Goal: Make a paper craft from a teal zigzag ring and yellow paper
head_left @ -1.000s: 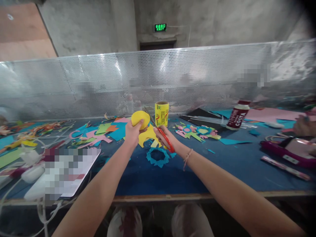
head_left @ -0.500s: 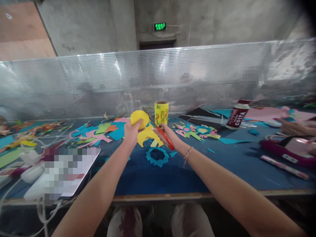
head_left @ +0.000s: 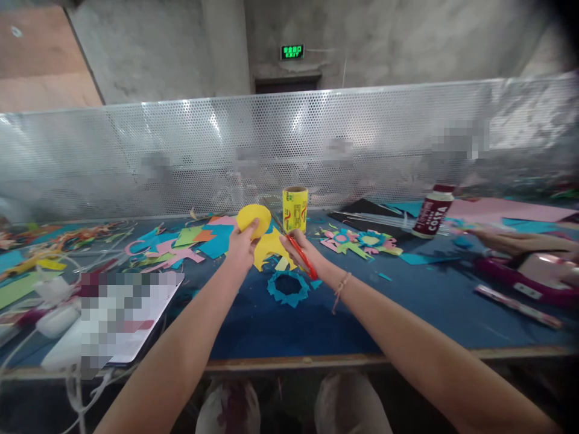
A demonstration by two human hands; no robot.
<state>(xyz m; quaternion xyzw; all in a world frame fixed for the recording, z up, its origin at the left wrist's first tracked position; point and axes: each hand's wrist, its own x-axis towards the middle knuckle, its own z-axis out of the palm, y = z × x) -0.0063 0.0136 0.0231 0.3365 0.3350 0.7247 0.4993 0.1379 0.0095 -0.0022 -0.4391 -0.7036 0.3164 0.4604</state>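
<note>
Between the thumb and fingers of my left hand [head_left: 243, 242] is a round yellow paper disc [head_left: 251, 218], raised over the table. My right hand [head_left: 304, 248] is closed around red-handled scissors [head_left: 300, 255], whose blades point up and left beside the disc's right edge. Whether the blades touch the paper I cannot tell. Beneath my hands lie yellow paper scraps [head_left: 269, 246] and a jagged blue paper ring [head_left: 288, 287]. A yellow printed roll [head_left: 295, 208] stands upright just behind my right hand.
Colourful paper scraps [head_left: 174, 247] spread to the left, near a blurred-out flat device [head_left: 131, 319] and white cables. Paper flowers [head_left: 362, 239] and a Costa bottle [head_left: 433, 211] sit to the right. Another person's hand [head_left: 520, 242] is at far right, and a perforated metal screen [head_left: 181, 157] stands behind.
Both my hands stay nearly in place, with the disc and scissors still held. At the far right, the other person's hand has shifted left, holding a small colourful piece.
</note>
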